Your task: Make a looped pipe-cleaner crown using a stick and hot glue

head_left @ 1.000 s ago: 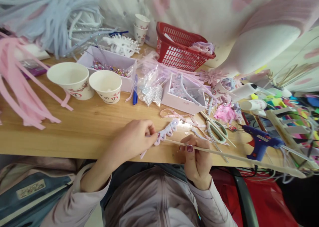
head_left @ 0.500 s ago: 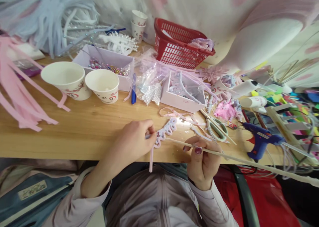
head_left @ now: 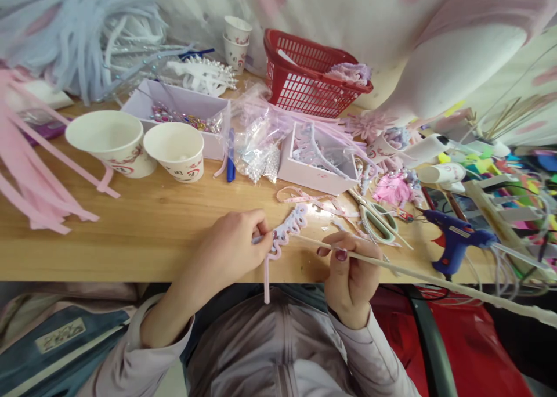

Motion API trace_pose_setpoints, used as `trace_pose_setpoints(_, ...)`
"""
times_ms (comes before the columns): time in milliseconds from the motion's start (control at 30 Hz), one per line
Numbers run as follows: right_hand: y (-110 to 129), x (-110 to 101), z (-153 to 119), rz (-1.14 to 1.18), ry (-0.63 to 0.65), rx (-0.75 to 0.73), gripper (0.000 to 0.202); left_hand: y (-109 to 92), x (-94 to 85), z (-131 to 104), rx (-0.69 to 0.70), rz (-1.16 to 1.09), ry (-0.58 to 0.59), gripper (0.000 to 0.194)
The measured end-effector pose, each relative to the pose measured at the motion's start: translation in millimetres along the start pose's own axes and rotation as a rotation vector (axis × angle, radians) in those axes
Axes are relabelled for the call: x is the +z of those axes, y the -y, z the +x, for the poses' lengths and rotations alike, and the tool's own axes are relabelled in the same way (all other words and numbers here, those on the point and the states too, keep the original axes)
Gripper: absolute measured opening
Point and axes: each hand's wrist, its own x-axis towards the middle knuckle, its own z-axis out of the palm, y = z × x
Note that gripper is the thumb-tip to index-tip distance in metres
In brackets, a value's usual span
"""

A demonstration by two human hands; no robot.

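My left hand [head_left: 235, 243] is closed in a pinch on a scalloped pipe cleaner strip [head_left: 292, 224], pale blue along the middle with pink loops at its edge. One straight pink end hangs down over the table's front edge. In my right hand [head_left: 353, 278] is a long, thin, pale stick [head_left: 404, 267], gripped between thumb and fingers. Its narrow tip points left, close beside the looped strip; whether it touches is too fine to tell. The stick's far end runs out at the right side of the view.
Behind my hands stand paper cups [head_left: 174, 153], a lilac box [head_left: 213, 144] of beads, a white box [head_left: 319, 173] and a red basket [head_left: 313, 95]. Scissors [head_left: 378, 222] and a blue glue gun [head_left: 455, 240] lie to the right. Pink pipe cleaners [head_left: 43, 176] hang at the left.
The stick and my right hand have shifted slightly left. My left hand keeps its pinch on the strip. The whole view has tilted a little.
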Motion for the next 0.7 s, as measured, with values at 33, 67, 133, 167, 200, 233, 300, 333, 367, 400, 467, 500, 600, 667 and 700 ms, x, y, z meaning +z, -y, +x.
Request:
trace_pose_setpoints(33,0.0,0.3,0.2,-0.001,0.014,0.004,0.009,-0.4,-0.1,0.0,-0.005,0.004,0.003,0.016)
trace_pose_setpoints(67,-0.1,0.5,0.2,-0.003,0.033,0.009,0.008,-0.7,-0.1,0.1,-0.009,0.005,0.006,0.016)
trace_pose_setpoints(133,-1.0,0.4,-0.4,-0.009,0.072,0.023,0.008,-0.9,-0.2,0.2,-0.013,0.0,0.013,0.016)
trace_pose_setpoints(167,-1.6,0.2,-1.0,-0.013,0.085,0.03,0.008,-0.7,-0.2,0.3,-0.012,-0.003,0.014,0.016)
trace_pose_setpoints(200,-2.3,-0.1,-1.7,-0.017,0.095,0.035,0.008,-0.4,-0.1,0.3,-0.008,-0.006,0.014,0.016)
trace_pose_setpoints(233,-3.0,-0.4,-2.4,-0.022,0.101,0.04,0.008,0.0,0.0,0.3,-0.003,-0.004,0.011,0.015)
trace_pose_setpoints(300,-4.0,-1.0,-3.5,-0.04,0.105,0.052,0.008,0.7,0.4,0.4,0.004,0.01,0.0,0.015)
trace_pose_setpoints(333,-4.2,-1.2,-3.8,-0.053,0.103,0.062,0.008,1.0,0.5,0.5,0.007,0.014,-0.002,0.014)
trace_pose_setpoints(367,-4.3,-1.3,-3.8,-0.067,0.099,0.073,0.008,1.0,0.7,0.7,0.009,0.018,-0.002,0.014)
trace_pose_setpoints(400,-4.2,-1.4,-3.6,-0.083,0.094,0.084,0.009,0.9,0.7,1.0,0.007,0.022,-0.002,0.014)
trace_pose_setpoints(467,-3.9,-1.4,-2.6,-0.106,0.084,0.103,0.011,0.2,0.7,1.3,0.002,0.026,-0.003,0.015)
trace_pose_setpoints(500,-3.8,-1.4,-2.0,-0.109,0.084,0.11,0.012,-0.2,0.6,1.3,-0.002,0.03,-0.003,0.015)
trace_pose_setpoints(600,-3.5,-1.5,-1.1,-0.097,0.094,0.122,0.011,-0.8,0.1,0.8,-0.02,0.042,-0.003,0.015)
trace_pose_setpoints(667,-2.9,-1.7,-1.6,-0.08,0.087,0.116,0.011,-0.4,-0.1,0.3,-0.024,0.024,0.001,0.015)
trace_pose_setpoints(700,-2.4,-1.9,-2.0,-0.069,0.076,0.108,0.01,0.0,-0.1,0.2,-0.021,0.007,0.004,0.015)
